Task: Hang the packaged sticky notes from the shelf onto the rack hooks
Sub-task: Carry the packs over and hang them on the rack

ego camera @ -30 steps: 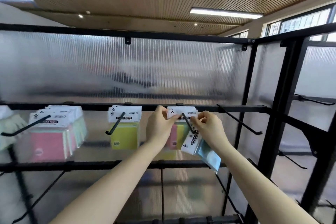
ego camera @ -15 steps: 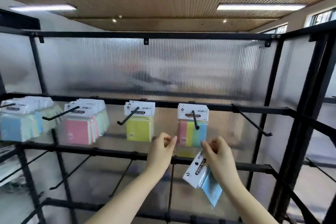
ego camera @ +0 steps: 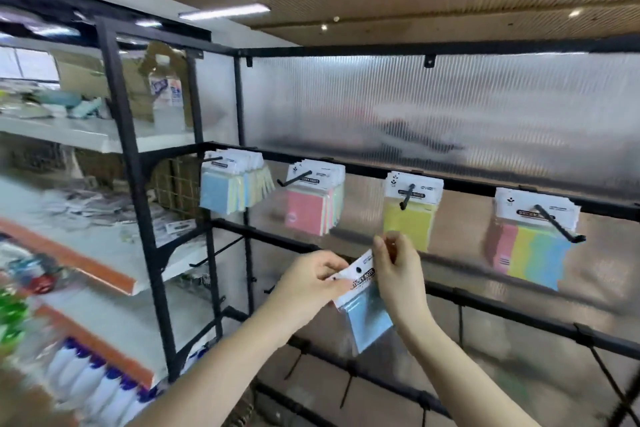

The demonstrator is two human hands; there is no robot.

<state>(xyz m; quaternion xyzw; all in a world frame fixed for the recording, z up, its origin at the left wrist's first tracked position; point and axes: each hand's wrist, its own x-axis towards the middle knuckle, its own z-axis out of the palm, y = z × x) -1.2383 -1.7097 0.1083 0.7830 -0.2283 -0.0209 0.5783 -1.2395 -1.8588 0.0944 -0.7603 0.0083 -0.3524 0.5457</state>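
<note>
Black steel rack point(ego camera: 138, 184) fills our view, ribbed translucent panel point(ego camera: 450, 107) behind it. Top rail carries four hooks, all loaded: blue-fronted bundle point(ego camera: 221, 192) far left, pink-fronted bundle point(ego camera: 308, 211), yellow pack point(ego camera: 408, 222), striped multicolour packs point(ego camera: 530, 250) on the right. Lower rail point(ego camera: 519, 312) has hooks too; the ones we can make out look bare. Open shelving with blurred stock sits off to the left.

We're mid-carry, between hooks. The blue sticky-note pack point(ego camera: 367, 315) is in the air below the yellow pack, tilted, touching no hook. Our left hand point(ego camera: 308, 284) pinches the white header card's left end; our right hand point(ego camera: 398, 274) pinches its top right corner, fingers curled over it. Hang hole point(ego camera: 358, 269) is exposed between the two hands.

Our read on the next move: pick a hook (blue bundle far left is the likely match), level the header, line the hole up with the hook tip, slide on. Risk: the film sleeve is floppy, so the hole can miss the tip.
</note>
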